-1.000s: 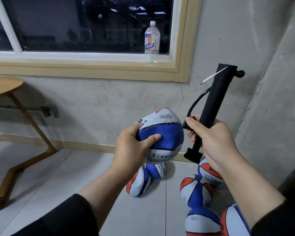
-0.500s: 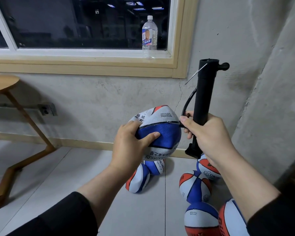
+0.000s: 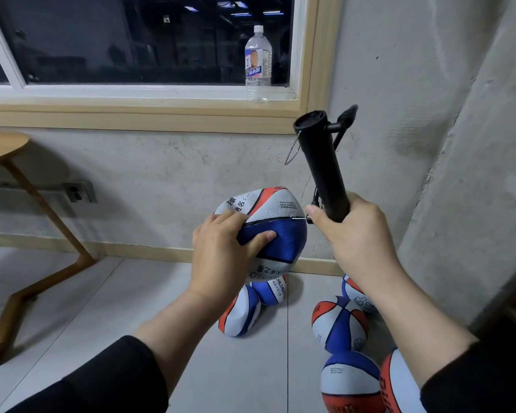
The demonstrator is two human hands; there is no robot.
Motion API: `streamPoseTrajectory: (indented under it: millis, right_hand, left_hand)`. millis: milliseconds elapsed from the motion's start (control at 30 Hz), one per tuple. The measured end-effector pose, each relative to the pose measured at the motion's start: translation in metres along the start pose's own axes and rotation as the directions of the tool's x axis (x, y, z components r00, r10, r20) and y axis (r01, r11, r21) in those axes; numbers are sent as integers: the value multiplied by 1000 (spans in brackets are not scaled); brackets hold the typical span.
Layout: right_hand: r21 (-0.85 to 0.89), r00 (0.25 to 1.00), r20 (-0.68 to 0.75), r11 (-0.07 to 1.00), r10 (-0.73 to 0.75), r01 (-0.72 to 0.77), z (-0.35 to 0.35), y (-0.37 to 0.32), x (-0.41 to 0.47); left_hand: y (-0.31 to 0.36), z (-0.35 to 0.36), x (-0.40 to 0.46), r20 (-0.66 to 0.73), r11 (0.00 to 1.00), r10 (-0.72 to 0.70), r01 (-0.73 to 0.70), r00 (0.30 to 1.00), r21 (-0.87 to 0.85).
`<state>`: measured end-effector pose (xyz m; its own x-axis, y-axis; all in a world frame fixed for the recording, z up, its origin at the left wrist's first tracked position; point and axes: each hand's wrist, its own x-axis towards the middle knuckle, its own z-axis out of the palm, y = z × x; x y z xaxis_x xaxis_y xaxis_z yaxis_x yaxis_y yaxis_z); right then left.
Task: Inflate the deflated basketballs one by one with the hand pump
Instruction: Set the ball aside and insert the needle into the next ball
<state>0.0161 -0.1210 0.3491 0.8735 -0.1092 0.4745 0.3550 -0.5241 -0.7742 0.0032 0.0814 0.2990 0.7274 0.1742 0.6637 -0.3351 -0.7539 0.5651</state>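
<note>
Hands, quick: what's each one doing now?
Left hand: grips the soft blue, white and orange basketball.
Right hand: grips the black tubular hand pump.

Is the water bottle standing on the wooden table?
No, the water bottle stands upright on the window sill, while the wooden table sits far left.

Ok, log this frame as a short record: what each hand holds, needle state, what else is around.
left hand: grips the dented basketball
right hand: grips the black hand pump, barrel tilted
needle: at the ball's right side; insertion depth cannot be told
floor: other basketballs by the wall
windowsill: water bottle
left edge: wooden table
</note>
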Motion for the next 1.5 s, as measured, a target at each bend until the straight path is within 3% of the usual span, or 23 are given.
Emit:
streamPoseTrajectory:
  millis: [767,1500]
  right_hand:
    - [186,997,0,980,73,-72,7,9,2]
    - [198,998,31,979,49,-54,9,11,3]
  left_hand:
    - [-8,0,0,19,997,-77,77,997,-3]
    - [-6,1,-1,55,995,-95,96,994,-14]
